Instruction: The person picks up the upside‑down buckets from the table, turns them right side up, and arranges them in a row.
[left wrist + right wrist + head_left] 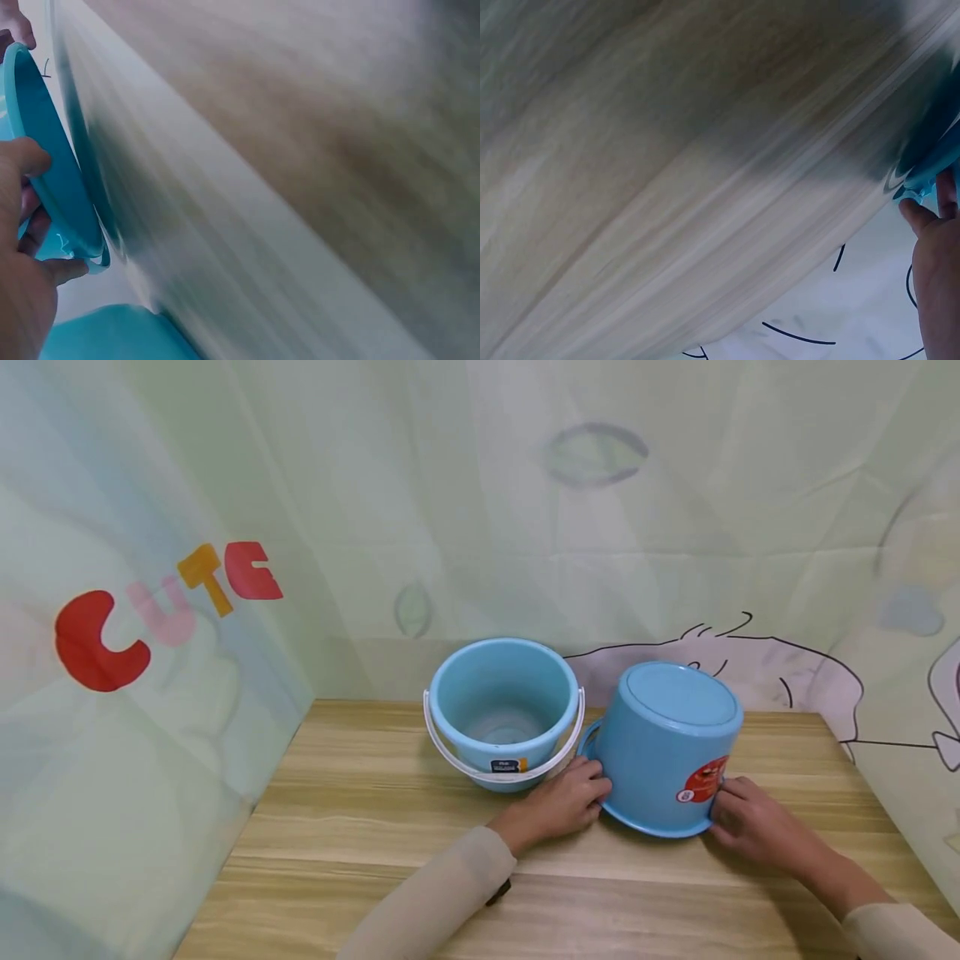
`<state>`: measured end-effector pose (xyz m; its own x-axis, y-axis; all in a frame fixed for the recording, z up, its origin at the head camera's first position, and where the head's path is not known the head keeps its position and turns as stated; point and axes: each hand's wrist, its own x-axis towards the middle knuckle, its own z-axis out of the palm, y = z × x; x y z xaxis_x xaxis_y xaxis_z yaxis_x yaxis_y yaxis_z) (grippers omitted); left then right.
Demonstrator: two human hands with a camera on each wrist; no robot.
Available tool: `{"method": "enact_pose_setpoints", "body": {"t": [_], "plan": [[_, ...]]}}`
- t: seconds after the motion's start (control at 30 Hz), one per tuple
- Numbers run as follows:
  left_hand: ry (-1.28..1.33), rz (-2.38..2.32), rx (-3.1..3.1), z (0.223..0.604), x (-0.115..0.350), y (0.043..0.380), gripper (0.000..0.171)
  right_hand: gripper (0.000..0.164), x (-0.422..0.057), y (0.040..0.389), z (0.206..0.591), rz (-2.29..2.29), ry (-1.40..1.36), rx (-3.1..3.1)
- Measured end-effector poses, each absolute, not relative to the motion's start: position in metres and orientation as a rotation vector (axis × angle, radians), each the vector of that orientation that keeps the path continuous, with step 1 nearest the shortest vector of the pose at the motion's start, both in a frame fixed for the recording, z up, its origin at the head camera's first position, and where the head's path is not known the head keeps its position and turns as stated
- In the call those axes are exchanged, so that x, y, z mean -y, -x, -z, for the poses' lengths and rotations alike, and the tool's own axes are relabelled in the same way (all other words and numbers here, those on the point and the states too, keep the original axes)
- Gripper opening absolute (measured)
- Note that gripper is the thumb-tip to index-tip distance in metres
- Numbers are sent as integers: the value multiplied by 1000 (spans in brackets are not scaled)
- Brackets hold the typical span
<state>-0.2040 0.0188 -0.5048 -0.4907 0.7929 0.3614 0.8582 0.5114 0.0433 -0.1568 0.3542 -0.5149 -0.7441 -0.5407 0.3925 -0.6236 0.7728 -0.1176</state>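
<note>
A blue bucket (660,760) with a red label is upside down, its bottom facing up, on the right half of the table. My left hand (566,797) grips its rim on the left side, beside the blue handle (588,739). On the opposite side, my right hand (757,822) holds the rim near the label. In the left wrist view, the rim (64,187) is tilted and part of the bucket's inside shows above the tabletop. The right wrist view has only a sliver of the rim (937,157), with the right fingers against it.
Left of the upside-down bucket, a second blue bucket (504,693) stands upright with its white handle (468,770) hanging in front. Both are on a wood-grain table (360,827). Printed curtains (480,510) border the table at the back and sides.
</note>
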Motion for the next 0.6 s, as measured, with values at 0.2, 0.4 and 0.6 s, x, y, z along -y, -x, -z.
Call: {"method": "enact_pose_setpoints", "body": {"t": [0.2, 0.4, 0.6], "plan": [[1381, 410, 2434, 501, -17, 202, 18, 41, -350, 151, 512, -344, -872, 2588], [1372, 496, 2338, 499, -14, 201, 20, 42, -345, 149, 509, -375, -858, 2556], [1366, 540, 2271, 499, -13, 200, 21, 46, -346, 147, 507, -427, -897, 2474]]}}
